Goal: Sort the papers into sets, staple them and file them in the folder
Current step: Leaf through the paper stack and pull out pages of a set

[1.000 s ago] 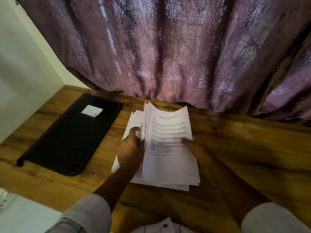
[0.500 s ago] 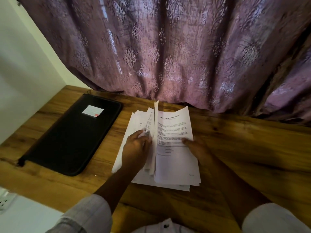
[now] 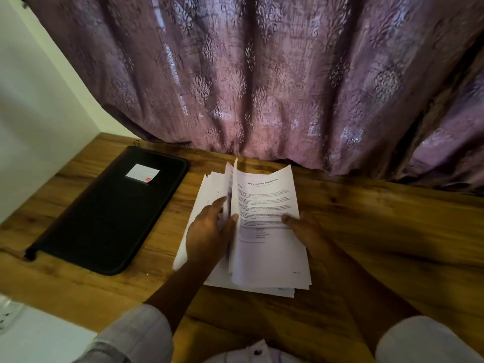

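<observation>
Left hand [image 3: 207,233] fingers [image 3: 218,204] are pinching lifted sheets of a white printed paper stack [image 3: 269,258]; right hand [image 3: 307,231] is clamping its right edge; black zipped folder [image 3: 104,210] is lying just left.

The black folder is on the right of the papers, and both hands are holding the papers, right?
Not quite. The head view shows the black folder lying left of the papers, not right. The left hand and right hand do both hold the papers.

Pale, faintly striped shirt sleeves [image 3: 136,334]
</observation>
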